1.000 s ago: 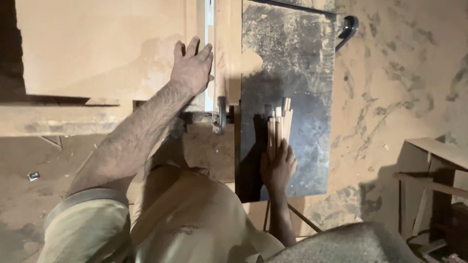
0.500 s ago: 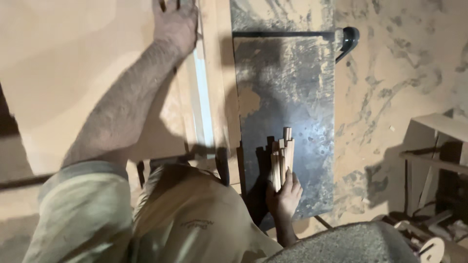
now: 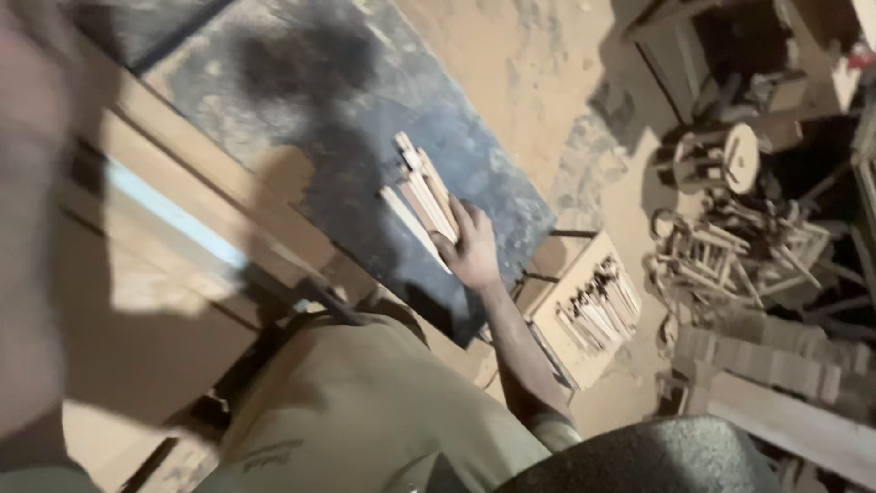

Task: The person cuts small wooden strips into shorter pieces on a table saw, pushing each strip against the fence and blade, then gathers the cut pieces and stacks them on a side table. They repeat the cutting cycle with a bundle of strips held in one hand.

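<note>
Near the table (image 3: 511,196) edge, right hand (image 3: 474,254) grips sticks (image 3: 422,196); keep them bundled tightly. Left hand: cannot tell.

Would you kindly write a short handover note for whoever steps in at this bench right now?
Right hand: closed around a bundle of thin wooden sticks, held over the dark metal sheet.
Left hand: only a blurred forearm shows at the left edge; its grip cannot be told.
Nearby: a box of similar sticks sits on the dusty floor beside the sheet; a pale wooden panel lies along the sheet's left side.
Done: one bundle is gathered in hand.
Left: the bundle has not been set down; more sticks remain in the box.
</note>
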`<state>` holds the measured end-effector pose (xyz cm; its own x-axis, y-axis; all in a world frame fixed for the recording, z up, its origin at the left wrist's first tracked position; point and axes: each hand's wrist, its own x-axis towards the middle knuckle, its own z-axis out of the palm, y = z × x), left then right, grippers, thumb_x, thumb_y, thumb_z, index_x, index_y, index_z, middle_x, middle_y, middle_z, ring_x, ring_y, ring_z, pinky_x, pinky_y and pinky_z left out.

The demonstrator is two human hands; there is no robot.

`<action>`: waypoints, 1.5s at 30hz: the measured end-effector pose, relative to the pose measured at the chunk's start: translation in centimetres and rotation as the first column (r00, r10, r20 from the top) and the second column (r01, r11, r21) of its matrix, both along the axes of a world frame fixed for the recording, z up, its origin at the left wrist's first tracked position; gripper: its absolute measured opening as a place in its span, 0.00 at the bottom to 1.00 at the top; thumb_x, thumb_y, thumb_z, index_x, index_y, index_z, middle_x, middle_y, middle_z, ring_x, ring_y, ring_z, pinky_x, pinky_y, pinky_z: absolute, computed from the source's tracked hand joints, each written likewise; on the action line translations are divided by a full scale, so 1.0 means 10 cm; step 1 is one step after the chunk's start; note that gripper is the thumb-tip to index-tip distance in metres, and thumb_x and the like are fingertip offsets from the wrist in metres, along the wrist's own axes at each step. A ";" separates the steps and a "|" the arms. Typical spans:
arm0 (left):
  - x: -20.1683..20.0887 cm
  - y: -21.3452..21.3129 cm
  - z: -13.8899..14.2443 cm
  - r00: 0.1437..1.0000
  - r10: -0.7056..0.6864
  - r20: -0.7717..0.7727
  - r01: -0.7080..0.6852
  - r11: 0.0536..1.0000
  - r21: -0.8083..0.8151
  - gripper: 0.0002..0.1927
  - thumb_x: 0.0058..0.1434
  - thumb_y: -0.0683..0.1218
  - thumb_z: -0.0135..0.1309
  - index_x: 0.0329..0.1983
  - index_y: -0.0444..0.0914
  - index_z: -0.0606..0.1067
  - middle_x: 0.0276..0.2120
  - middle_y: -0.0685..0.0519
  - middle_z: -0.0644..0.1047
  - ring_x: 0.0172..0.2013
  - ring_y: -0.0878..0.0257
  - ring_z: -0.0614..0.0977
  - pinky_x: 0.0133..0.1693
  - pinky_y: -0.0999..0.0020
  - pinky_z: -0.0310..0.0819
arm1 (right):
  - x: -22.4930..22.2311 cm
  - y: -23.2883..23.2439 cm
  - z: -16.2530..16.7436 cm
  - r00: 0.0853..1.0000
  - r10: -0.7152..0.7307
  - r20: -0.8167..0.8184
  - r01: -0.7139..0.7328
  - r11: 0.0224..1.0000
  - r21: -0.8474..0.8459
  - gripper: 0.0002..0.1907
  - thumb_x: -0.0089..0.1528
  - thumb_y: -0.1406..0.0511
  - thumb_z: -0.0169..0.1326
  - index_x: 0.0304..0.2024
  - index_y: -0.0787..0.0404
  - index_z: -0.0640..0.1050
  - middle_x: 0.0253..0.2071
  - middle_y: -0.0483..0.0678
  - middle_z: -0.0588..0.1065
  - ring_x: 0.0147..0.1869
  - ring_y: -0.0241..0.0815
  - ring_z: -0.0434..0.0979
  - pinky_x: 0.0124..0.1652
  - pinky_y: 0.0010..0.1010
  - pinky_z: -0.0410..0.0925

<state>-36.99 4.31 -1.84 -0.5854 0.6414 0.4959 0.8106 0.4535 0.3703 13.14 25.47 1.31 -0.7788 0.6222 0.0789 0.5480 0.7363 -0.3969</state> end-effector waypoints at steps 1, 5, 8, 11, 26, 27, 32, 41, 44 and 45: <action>0.38 0.16 0.03 0.993 -0.076 -0.095 0.064 0.991 -0.118 0.09 0.52 0.45 0.60 0.37 0.46 0.81 0.48 0.48 0.79 0.53 0.49 0.79 0.57 0.53 0.74 | -0.02 0.02 0.00 1.000 -0.005 0.006 0.005 1.000 0.013 0.37 0.62 0.56 0.62 0.70 0.60 0.67 0.61 0.62 0.69 0.61 0.64 0.69 0.59 0.50 0.65; 2.10 0.86 0.04 0.783 -0.521 0.339 0.570 0.820 -0.057 0.12 0.52 0.41 0.55 0.39 0.46 0.80 0.48 0.52 0.80 0.50 0.56 0.81 0.54 0.58 0.79 | -0.07 0.20 -0.02 0.993 -0.055 0.102 0.049 0.997 0.067 0.39 0.60 0.55 0.62 0.71 0.58 0.66 0.61 0.61 0.69 0.59 0.63 0.70 0.56 0.51 0.66; 2.97 1.07 -0.01 0.720 -0.689 0.086 0.685 0.685 -0.247 0.08 0.58 0.42 0.53 0.38 0.45 0.80 0.40 0.53 0.78 0.44 0.57 0.79 0.43 0.55 0.75 | -0.04 0.34 -0.09 0.993 -0.059 0.101 0.048 0.993 0.108 0.39 0.61 0.55 0.61 0.71 0.59 0.65 0.60 0.62 0.69 0.59 0.64 0.70 0.54 0.52 0.66; 3.29 1.18 -0.14 0.705 -0.707 -0.053 0.667 0.687 -0.289 0.07 0.51 0.47 0.52 0.31 0.47 0.80 0.36 0.53 0.77 0.43 0.56 0.77 0.41 0.55 0.73 | 0.10 0.47 -0.17 0.996 -0.051 0.068 0.036 0.978 0.207 0.36 0.63 0.54 0.60 0.70 0.57 0.66 0.59 0.60 0.71 0.59 0.64 0.71 0.56 0.52 0.67; 3.17 -0.90 -0.09 0.610 0.282 0.741 -0.612 0.762 0.213 0.19 0.69 0.34 0.47 0.63 0.28 0.69 0.37 0.44 0.78 0.30 0.59 0.80 0.27 0.67 0.73 | 0.72 0.70 -0.21 0.999 -0.013 0.037 0.001 0.950 0.313 0.35 0.62 0.53 0.57 0.68 0.57 0.66 0.54 0.62 0.72 0.54 0.67 0.72 0.49 0.57 0.67; 3.13 -0.98 -0.16 0.749 0.275 0.603 -0.505 0.826 0.251 0.17 0.68 0.33 0.46 0.59 0.25 0.71 0.38 0.42 0.79 0.35 0.58 0.82 0.35 0.66 0.77 | 0.72 0.67 -0.22 0.999 -0.024 0.029 0.015 0.956 0.293 0.33 0.63 0.53 0.57 0.68 0.56 0.66 0.54 0.61 0.73 0.54 0.68 0.72 0.46 0.59 0.67; 2.94 -0.72 -0.44 0.807 0.402 0.433 -0.451 0.892 0.012 0.08 0.56 0.38 0.57 0.39 0.29 0.78 0.33 0.34 0.79 0.35 0.41 0.82 0.39 0.51 0.77 | 0.56 0.62 -0.24 0.996 0.031 0.083 -0.052 0.961 0.272 0.34 0.63 0.53 0.57 0.69 0.55 0.65 0.51 0.59 0.72 0.52 0.66 0.72 0.45 0.60 0.68; 3.04 -0.50 -0.17 0.815 0.486 0.316 -0.408 0.868 -0.282 0.11 0.65 0.44 0.56 0.48 0.35 0.80 0.59 0.43 0.76 0.58 0.43 0.75 0.54 0.45 0.72 | 0.63 0.65 -0.34 0.993 0.101 0.065 -0.116 0.940 0.320 0.37 0.62 0.55 0.57 0.71 0.59 0.64 0.55 0.60 0.71 0.55 0.67 0.71 0.49 0.58 0.68; 3.07 -0.55 -0.17 0.899 0.413 0.148 -0.351 0.879 -0.323 0.17 0.66 0.45 0.54 0.56 0.35 0.78 0.66 0.47 0.72 0.66 0.43 0.68 0.59 0.35 0.63 | 0.64 0.66 -0.36 0.992 0.102 0.079 -0.122 0.941 0.316 0.38 0.62 0.54 0.57 0.71 0.60 0.64 0.57 0.61 0.70 0.56 0.67 0.70 0.50 0.58 0.67; 3.05 -0.56 -0.18 0.917 0.388 0.093 -0.342 0.884 -0.318 0.20 0.65 0.46 0.54 0.59 0.34 0.77 0.67 0.46 0.71 0.68 0.42 0.65 0.60 0.32 0.59 | 0.63 0.66 -0.36 0.991 0.112 0.079 -0.131 0.939 0.318 0.38 0.62 0.54 0.57 0.71 0.60 0.64 0.57 0.62 0.70 0.56 0.68 0.70 0.50 0.58 0.67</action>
<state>-6.52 -1.27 -3.65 -0.8582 0.4684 0.2099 0.5118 0.8120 0.2807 19.39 32.03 -2.27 -0.8563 0.4717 0.2106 0.4618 0.8817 -0.0972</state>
